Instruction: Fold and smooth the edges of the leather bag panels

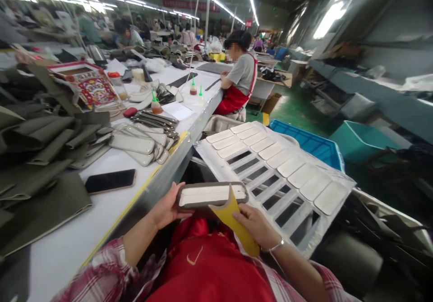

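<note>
In front of my red apron, my left hand grips the left end of a rounded rectangular piece with a dark grey border and a white middle. A curved yellow sheet, whose pointed upper end lies across the piece's right part, is pinched in my right hand. That hand is close to the piece's right end; whether its hidden fingers touch the piece I cannot tell. The sheet's lower end hangs toward my lap.
At right, a slotted white rack carries several pale rounded panels. The table at left holds a phone, stacked grey panels, dark folded material and glue bottles. A blue crate and a seated co-worker are beyond.
</note>
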`<state>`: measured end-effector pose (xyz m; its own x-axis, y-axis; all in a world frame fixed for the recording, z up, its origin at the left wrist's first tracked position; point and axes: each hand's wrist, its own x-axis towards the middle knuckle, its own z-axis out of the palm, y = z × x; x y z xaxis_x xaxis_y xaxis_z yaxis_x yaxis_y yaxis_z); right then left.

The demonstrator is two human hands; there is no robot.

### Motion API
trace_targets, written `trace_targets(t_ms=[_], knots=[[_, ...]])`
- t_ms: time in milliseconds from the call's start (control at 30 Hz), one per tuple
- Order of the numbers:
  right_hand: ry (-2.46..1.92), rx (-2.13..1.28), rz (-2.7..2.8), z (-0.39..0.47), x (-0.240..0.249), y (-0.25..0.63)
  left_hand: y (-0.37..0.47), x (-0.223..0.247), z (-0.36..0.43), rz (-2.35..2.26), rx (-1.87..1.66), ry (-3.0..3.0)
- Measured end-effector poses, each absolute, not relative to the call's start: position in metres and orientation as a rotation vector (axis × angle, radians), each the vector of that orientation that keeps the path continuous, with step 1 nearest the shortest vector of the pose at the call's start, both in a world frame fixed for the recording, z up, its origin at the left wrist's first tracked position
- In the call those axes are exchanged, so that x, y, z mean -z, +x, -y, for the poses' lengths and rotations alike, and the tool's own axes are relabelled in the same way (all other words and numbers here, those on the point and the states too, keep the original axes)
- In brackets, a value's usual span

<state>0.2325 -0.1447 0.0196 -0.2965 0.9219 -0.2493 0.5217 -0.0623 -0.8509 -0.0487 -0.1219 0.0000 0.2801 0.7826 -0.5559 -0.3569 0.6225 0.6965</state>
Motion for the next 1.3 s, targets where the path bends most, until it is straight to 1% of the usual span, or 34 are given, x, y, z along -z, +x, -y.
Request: trace_targets(t_ms=[167, 400, 667, 867, 1067, 1300], knots=[[-1.419, -1.53, 1.766, 0.14, -0.008, 0.185, -0.045, 0.007, 0.123, -0.864, -0.963, 0.379], [-1.437, -1.906, 1.48, 0.145, 0.005, 0.127, -0.045, 0.017, 0.126, -0.782, -1.075, 0.346], [-1.418, -2.028, 1.232, 0.157, 0.027, 0.097, -0.05, 0.03, 0.13, -0.636, -1.129, 0.399], [-1.488, -2.168, 1.119, 0.152, 0.028, 0.09, -0.044, 0.037, 0.126, -0.793, -1.193, 0.504], [-1.354, -2.176, 1.087, 0.141, 0.03, 0.09, -0.04, 0.042, 0.117, -1.04, -1.231, 0.595], [-1.315, -2.169, 0.923, 0.133, 0.052, 0.087, -0.036, 0.034, 0.107, -1.105, -1.198, 0.619]])
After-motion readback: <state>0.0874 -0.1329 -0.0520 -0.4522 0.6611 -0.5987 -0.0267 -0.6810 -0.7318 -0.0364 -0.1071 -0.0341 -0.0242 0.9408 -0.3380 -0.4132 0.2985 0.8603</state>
